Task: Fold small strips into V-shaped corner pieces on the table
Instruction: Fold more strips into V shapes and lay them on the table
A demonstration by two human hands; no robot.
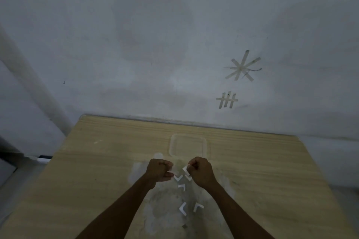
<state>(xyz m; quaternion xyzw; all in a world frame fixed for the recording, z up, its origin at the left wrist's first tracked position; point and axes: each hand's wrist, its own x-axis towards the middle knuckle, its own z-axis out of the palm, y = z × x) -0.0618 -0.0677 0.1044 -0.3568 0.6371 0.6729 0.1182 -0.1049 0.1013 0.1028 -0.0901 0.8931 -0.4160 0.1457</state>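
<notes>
My left hand (pixel 160 170) and my right hand (pixel 200 170) are held as fists just above the wooden table (pixel 97 170), a small gap between them. A small white strip (pixel 186 168) is pinched in my right fingers. Another white strip end (pixel 171 173) pokes out of my left fingers. Between and below the hands lie several folded white V-shaped pieces: one (pixel 178 178) under the gap, one (pixel 182 187) a little nearer, and two (pixel 183 208) (pixel 198 207) nearer still.
A clear shallow plastic container (pixel 189 137) sits on the table just beyond my hands. The grey wall (pixel 155 44) rises behind the table, with tape marks (pixel 242 67) on it. The table's left edge drops off to the floor.
</notes>
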